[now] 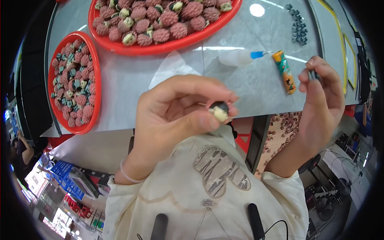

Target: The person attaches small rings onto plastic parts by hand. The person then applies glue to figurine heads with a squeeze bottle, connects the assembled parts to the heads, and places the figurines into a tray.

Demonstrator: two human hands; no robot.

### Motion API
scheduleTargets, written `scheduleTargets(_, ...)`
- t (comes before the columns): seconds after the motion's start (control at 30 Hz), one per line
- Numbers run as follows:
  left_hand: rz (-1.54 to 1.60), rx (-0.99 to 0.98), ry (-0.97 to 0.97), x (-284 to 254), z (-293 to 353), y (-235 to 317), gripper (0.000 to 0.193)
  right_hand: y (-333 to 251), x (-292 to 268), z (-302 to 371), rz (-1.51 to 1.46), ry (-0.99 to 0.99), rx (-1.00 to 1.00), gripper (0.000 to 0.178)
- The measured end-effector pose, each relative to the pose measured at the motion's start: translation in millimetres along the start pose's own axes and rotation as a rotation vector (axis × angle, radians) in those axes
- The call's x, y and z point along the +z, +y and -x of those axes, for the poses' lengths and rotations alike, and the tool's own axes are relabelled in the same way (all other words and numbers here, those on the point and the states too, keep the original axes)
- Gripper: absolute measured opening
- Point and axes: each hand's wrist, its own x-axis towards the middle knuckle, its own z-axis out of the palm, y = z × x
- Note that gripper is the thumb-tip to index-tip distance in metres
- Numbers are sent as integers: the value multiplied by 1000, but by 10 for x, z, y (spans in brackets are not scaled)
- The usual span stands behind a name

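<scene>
Between thumb and fingertips, my left hand (172, 112) grips a small round figure piece (219, 112) with a cream front, a dark top and a bit of pink. My right hand (322, 100), raised at the right over the table edge, pinches a small dark grey piece (313, 75); the fingers partly cover it. Near that hand lies an orange and green packet (285, 73). A translucent bottle (234, 58) with a blue cap and thin tip lies on its side on the table.
A large red basin (144, 49) of bumpy pink and cream pieces stands at the back. To the left, a smaller red basin (97, 82) holds pink and grey-green ones. Small dark grey pieces (299, 30) lie in rows at back right. White tissue (173, 69) lies behind my left hand.
</scene>
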Motion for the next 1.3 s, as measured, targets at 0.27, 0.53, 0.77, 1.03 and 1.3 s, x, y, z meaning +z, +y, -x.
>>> scheduleTargets(0.27,-23,3,-54,-10,-37,-102,38,-6,343,209,-235,-361,-24,25)
scheduleTargets(0.53,7,8,28,42,17,-75,40,4,463,217,-204,-405,-169,25)
scheduleTargets(0.77,56,-68,13,56,44,-43,38,-46,456,271,9,-369,-289,25)
scheduleTargets(1.03,-42,122,-92,-4,55,-113,32,-124,582,385,167,-196,-362,20)
scheduleTargets(1.3,-114,130,-85,-27,26,-61,25,-82,565,284,227,-314,-441,18)
